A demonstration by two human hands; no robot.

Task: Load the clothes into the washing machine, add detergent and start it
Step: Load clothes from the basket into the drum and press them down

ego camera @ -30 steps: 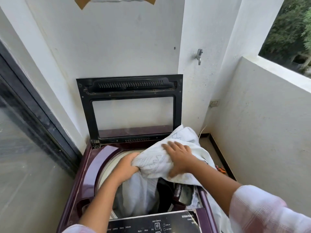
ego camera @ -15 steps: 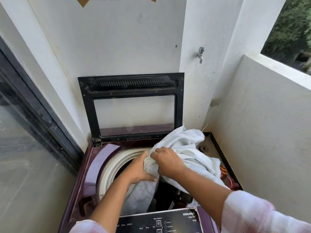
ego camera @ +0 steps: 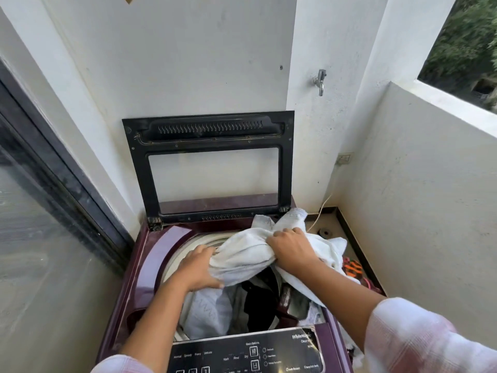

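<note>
At the near edge sits the black control panel (ego camera: pixel 247 354) of the maroon washing machine (ego camera: pixel 142 278). Just beyond it, the open drum holds pale and dark clothes (ego camera: pixel 258 294).

Above the drum, both hands grip a bunched white cloth (ego camera: pixel 242 257). The left hand (ego camera: pixel 197 269) has its fingers curled into the cloth's left end, with the thumb tucked under it. The right hand (ego camera: pixel 291 250) is clenched on the gathered fabric farther right. Half a second ago the two hands were nearly touching on one bundle. Now they are apart, the right hand having gone toward the far right corner of the opening.

The cloth is pulled into a band between the hands, its long axis running from near left to far right across the drum mouth. One loose end sticks out past the right hand toward the far right, and another part drapes over the machine's right rim.

Behind the cloth, the black-framed lid (ego camera: pixel 207 168) stands upright against the wall. A metal tap (ego camera: pixel 320 80) projects from the pillar above and to the right.
</note>
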